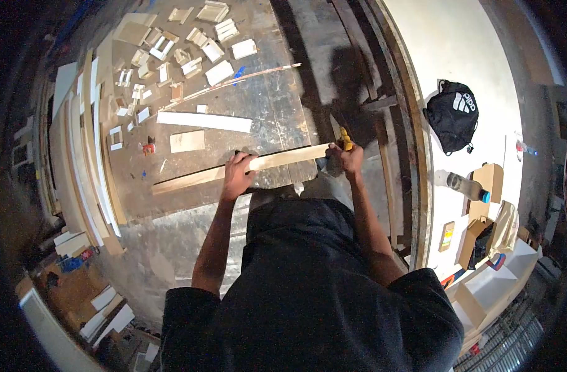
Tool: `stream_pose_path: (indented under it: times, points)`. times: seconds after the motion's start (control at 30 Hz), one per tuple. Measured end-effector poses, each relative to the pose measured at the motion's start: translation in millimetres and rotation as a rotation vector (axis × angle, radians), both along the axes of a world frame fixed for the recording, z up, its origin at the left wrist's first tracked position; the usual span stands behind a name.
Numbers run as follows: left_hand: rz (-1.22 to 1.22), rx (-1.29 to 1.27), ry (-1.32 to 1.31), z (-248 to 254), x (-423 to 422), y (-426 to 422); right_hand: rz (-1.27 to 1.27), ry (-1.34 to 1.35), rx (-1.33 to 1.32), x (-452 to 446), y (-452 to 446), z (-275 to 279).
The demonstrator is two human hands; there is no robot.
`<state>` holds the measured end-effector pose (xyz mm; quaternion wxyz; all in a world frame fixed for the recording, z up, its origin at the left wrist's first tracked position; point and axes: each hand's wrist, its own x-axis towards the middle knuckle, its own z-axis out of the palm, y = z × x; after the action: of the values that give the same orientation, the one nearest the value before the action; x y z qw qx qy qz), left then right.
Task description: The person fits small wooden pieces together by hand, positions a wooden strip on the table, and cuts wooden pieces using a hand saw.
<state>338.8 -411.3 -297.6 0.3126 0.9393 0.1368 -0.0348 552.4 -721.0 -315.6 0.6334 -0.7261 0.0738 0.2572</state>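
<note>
Black cloth covers the person's torso (308,291) at the bottom centre of the frame, with a bare forearm reaching up on either side. The hands are apart. The left hand (238,175), at the middle, is clamped over a pale wooden strip (286,157), fingers across its far edge. The strip slants from left of centre up to the right, its right end passing the edge of the table (280,102). There the right hand (350,159) is closed around a yellow-handled tool (345,138), blade pointing up the frame; whether that hand also touches the strip I cannot tell. Beyond the strip lie a plain wooden block (187,141) and, just above it, a long white board (205,121). At the right of the frame, a bottle (468,186) with a blue cap lies on a white surface (441,235), and above it sits a black bag (454,118). Farther off, past a thin stick (265,74), many small wooden pieces (226,30) are scattered across the upper left.
</note>
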Motion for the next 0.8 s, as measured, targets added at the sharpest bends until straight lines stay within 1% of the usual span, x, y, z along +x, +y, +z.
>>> stream_pose_path:
  times: [0.03, 0.1, 0.2, 0.3, 0.33, 0.37, 0.43, 0.53, 0.6, 0.63, 0.67, 0.7, 0.73, 0.77, 0.8]
  points:
    - [0.007, -0.002, 0.005, -0.1, 2.1, -2.0, 0.002, 0.002, 0.005, 0.8, -2.4, -9.0]
    - [0.027, 0.027, 0.043, 3.1, 6.5, -7.7, -0.005, -0.127, -0.08, 3.8, -10.3, -43.1]
    - [0.026, 0.002, -0.005, 0.8, 6.3, -12.9, -0.011, -0.041, -0.008, 8.7, -10.8, -25.5]
    - [0.017, -0.015, 0.021, 3.9, 13.3, -20.4, -0.047, 0.017, 0.026, 15.2, -17.6, -32.6]
    - [0.015, 0.012, -0.002, 0.9, 14.4, -23.0, -0.017, -0.04, -0.046, 20.1, -17.4, -38.9]
    - [0.009, 0.011, -0.006, -1.7, 15.0, -24.8, -0.023, -0.044, -0.047, 23.6, -20.7, -44.1]
    - [0.047, 0.003, -0.012, -4.8, 13.2, -27.4, 0.008, -0.06, -0.209, 24.3, -26.6, -49.9]
    - [0.027, 0.015, -0.019, -9.1, 14.4, -29.3, -0.025, -0.082, -0.192, 27.3, -28.6, -56.4]
    - [0.035, 0.048, -0.012, 7.6, 25.0, -36.1, -0.006, -0.104, -0.191, 29.9, -35.7, -79.0]
    - [0.04, 0.076, -0.003, 9.4, 29.4, -40.7, 0.009, -0.124, -0.195, 30.8, -36.7, -77.8]
    - [0.041, 0.127, -0.098, 9.1, 36.1, -45.6, 0.003, -0.125, -0.2, 30.7, -38.4, -77.2]
    - [0.038, 0.121, -0.097, 7.5, 44.2, -52.6, 0.024, -0.098, -0.138, 29.1, -40.3, -76.6]
    - [0.018, 0.108, -0.155, 8.4, 58.2, -60.0, 0.046, -0.072, -0.073, 28.4, -39.3, -73.6]
    - [-0.001, 0.096, -0.212, 4.8, 70.5, -67.3, 0.048, -0.07, -0.076, 27.8, -39.9, -75.5]
    - [0.002, 0.092, -0.208, 1.1, 83.2, -76.5, 0.029, -0.079, -0.161, 26.9, -41.2, -77.1]
